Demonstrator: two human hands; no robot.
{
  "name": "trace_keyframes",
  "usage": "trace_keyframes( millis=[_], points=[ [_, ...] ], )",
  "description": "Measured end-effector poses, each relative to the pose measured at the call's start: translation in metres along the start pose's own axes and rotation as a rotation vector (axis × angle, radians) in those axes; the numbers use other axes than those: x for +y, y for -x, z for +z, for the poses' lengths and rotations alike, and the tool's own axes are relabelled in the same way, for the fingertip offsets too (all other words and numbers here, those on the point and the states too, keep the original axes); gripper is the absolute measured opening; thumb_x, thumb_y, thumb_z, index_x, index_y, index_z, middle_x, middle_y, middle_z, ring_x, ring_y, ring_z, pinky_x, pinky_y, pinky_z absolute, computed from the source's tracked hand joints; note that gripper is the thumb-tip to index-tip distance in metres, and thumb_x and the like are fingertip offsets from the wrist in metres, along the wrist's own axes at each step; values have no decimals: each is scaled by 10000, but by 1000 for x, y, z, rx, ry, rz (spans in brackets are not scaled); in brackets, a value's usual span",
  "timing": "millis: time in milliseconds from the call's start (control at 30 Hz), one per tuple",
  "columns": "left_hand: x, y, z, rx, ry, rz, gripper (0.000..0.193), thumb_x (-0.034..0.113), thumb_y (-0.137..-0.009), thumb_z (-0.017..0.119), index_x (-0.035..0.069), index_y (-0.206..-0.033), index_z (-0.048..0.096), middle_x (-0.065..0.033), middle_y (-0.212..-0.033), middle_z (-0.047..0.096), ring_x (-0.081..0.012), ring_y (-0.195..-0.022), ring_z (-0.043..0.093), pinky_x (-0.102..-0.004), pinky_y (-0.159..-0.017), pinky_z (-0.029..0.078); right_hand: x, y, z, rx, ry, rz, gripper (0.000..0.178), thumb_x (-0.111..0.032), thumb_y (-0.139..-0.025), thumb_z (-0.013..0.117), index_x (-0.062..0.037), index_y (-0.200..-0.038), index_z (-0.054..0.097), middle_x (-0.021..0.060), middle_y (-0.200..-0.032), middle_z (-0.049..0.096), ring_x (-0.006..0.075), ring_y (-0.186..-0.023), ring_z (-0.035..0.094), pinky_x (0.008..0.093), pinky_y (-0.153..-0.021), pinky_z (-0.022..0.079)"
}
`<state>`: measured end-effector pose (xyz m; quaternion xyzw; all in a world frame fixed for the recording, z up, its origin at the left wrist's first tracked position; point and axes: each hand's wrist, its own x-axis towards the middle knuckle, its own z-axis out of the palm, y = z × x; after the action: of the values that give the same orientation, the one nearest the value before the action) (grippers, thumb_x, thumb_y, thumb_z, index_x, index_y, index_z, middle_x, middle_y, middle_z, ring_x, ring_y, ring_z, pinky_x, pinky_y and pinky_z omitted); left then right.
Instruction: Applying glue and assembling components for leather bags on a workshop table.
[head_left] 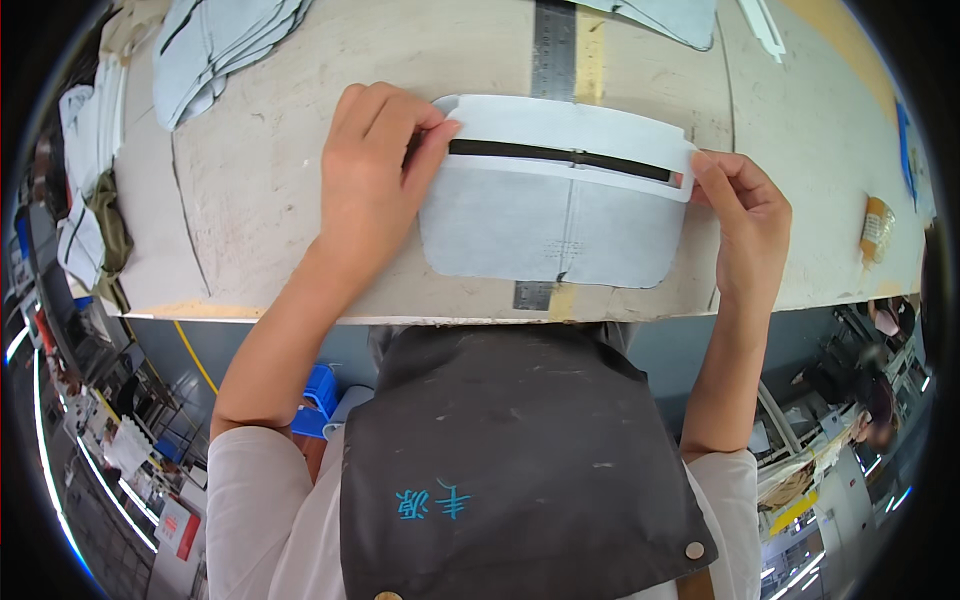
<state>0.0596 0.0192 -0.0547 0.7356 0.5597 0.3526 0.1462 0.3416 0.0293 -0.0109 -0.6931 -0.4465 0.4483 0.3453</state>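
Note:
On the worktable in front of me lies a pale grey panel [490, 225] with rounded lower corners and a faint centre line. Along its upper part runs a white slotted strip [560, 120], and a black band [520, 152] shows through the long slot. My left hand [375, 150] is closed, thumb and fingers pinching the strip's left end at the panel's upper corner. At the other end, my right hand [745, 205] pinches the strip's right edge between thumb and fingers. The fingertips underneath are hidden on both sides.
A dark ruler [555, 50] and yellow tape [590, 60] run under the panel. Stacked pale panels [220, 50] lie far left, another pale panel [670, 15] and white strips [762, 28] far right. A yellow-brown bottle [877, 230] lies right, near the table's front edge [800, 305].

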Motion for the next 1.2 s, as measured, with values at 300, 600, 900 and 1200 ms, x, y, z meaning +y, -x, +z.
trace_keyframes(
  millis=[300,600,900,1200],
  points=[
    [2,-1,-9,-46,-68,11,140,-27,-784,734,2,-827,604,-81,-819,576,-221,-738,533,-316,-613,465,5,-5,3,-21,307,-292,85,-58,-819,733,15,-834,692,62,-776,688,118,-685,641,238,-653,515],
    [3,-1,-9,-74,-51,-36,134,-25,-795,735,-6,-842,610,-85,-841,578,-209,-742,558,-299,-604,502,7,-6,8,10,470,-468,82,-18,-805,715,15,-765,652,84,-755,645,185,-639,647,268,-596,517],
    [2,0,-11,-91,-81,-32,110,-18,-828,722,-12,-858,617,-81,-852,589,-186,-726,567,-275,-636,484,13,-3,12,40,559,-586,107,-2,-812,707,-3,-776,607,71,-795,627,209,-602,621,297,-547,500],
    [7,-4,-12,-110,-122,-22,133,-21,-793,733,-6,-845,612,-95,-829,583,-230,-748,554,-323,-623,490,15,-3,13,63,628,-674,126,4,-802,708,-11,-770,586,89,-789,613,273,-633,609,343,-548,495]
  ],
)
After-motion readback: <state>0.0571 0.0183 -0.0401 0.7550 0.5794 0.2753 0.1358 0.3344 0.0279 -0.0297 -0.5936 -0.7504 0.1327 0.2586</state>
